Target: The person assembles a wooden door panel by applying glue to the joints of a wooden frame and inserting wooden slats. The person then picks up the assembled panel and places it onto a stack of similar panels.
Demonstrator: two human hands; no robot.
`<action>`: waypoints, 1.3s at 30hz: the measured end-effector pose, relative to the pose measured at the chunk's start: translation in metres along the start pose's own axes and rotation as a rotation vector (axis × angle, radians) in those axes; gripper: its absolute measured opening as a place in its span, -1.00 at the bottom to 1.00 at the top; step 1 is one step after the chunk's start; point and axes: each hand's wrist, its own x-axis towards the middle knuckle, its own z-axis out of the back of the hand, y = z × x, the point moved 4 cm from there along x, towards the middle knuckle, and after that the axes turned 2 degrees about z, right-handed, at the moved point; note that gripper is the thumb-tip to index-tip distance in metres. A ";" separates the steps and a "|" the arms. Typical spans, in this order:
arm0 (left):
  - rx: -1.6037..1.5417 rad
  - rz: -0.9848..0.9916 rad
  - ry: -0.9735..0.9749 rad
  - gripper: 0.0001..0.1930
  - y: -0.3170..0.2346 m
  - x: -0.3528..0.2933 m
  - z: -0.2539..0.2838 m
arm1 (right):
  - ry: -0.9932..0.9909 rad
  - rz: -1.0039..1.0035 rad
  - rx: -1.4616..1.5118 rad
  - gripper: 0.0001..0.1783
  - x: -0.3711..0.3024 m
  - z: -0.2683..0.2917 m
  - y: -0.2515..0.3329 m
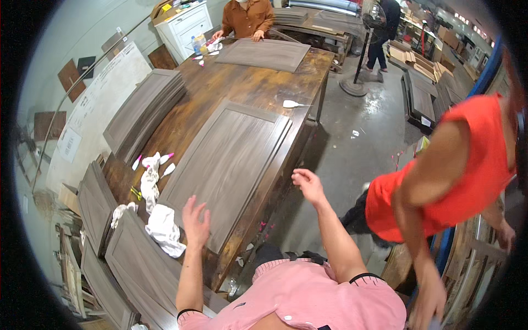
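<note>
A grey-brown wood cabinet door with a recessed panel (228,159) lies flat on the worn wooden table (201,91) in front of me. My left hand (196,223) is raised over its near left part, fingers spread, holding nothing. My right hand (309,187) is off the table's right edge, above the floor, its fingers curled together with nothing visible in them. Left of the door lie a white rag (165,228), a second crumpled rag (149,184) and several small white bottles with pink tips (165,158). Another white bottle (292,104) lies beyond the door's far right corner.
A stack of similar doors (144,107) sits on the table's left side; more doors (137,247) lean at near left. Across the table, a person in brown (248,19) handles another door (264,54). A person in red (440,170) is close on my right. A pedestal fan (353,87) stands beyond.
</note>
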 end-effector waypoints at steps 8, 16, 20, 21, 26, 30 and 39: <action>-0.222 0.008 0.038 -0.84 -0.051 0.066 -0.099 | -0.376 -0.447 -0.089 -0.84 0.052 0.147 -0.201; -0.521 -0.079 0.104 -0.85 -0.159 0.176 -0.199 | 0.537 -0.371 -1.243 -0.70 -0.159 0.309 -0.323; -0.634 -0.121 0.131 -0.84 -0.206 0.210 -0.228 | 0.468 -0.585 -1.109 -0.70 -0.108 0.317 -0.287; -0.638 -0.122 0.128 -0.84 -0.212 0.217 -0.235 | 0.426 -0.593 -1.054 -0.70 -0.088 0.316 -0.278; -0.589 -0.110 0.173 -0.83 -0.238 0.243 -0.272 | 0.020 -0.595 -0.516 -0.71 0.039 0.337 -0.237; -0.525 -0.009 0.158 -0.83 -0.244 0.255 -0.288 | -0.331 -0.741 -0.122 -0.67 0.167 0.333 -0.146; -0.247 0.444 -0.319 -0.83 -0.092 0.273 -0.236 | -0.410 -0.791 -0.275 -0.69 0.225 0.419 -0.136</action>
